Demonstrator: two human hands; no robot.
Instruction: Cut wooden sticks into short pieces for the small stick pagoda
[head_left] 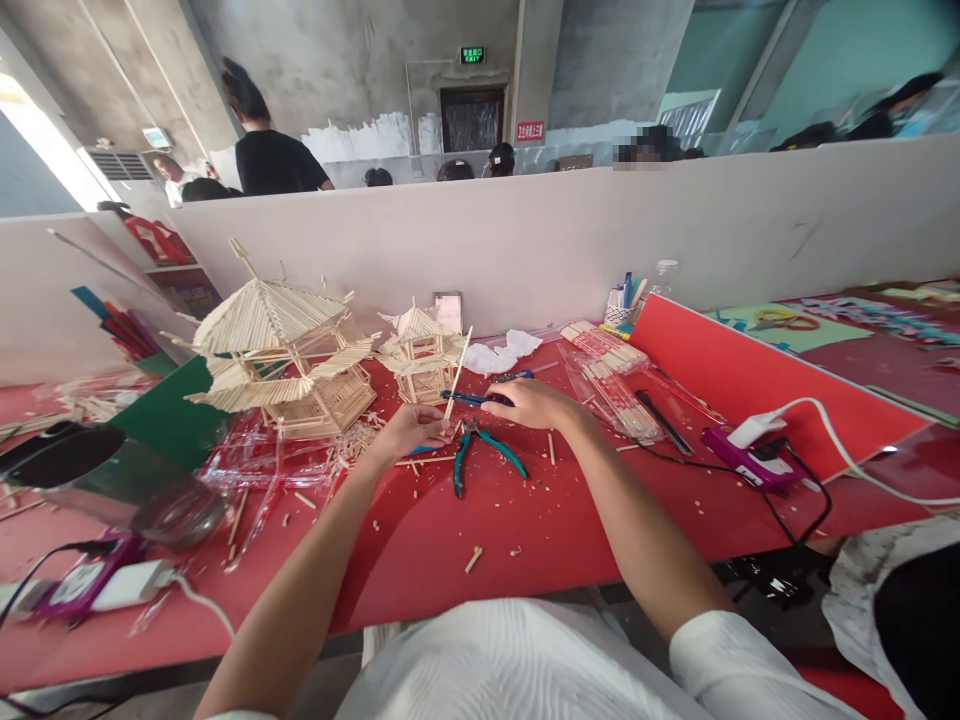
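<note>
My left hand (415, 431) is closed, its fingers pinching the lower end of a thin wooden stick (460, 368) that leans upward. My right hand (531, 402) grips a slim dark blue tool (466, 398), whose tip crosses the stick; its exact kind does not show. Just below both hands, green-handled cutting pliers (501, 452) lie on the red table with their handles spread. Beyond the hands stands a small stick-built pavilion model (420, 352). A larger pavilion model (281, 345) is to its left.
Wood scraps (474, 559) litter the red tabletop (420, 570). Packs of sticks (611, 385) lie right, near a red board (765, 375) and a purple power strip (754, 465). A clear container (112, 490) and another purple strip (90, 580) are left. A white partition (562, 230) closes the back.
</note>
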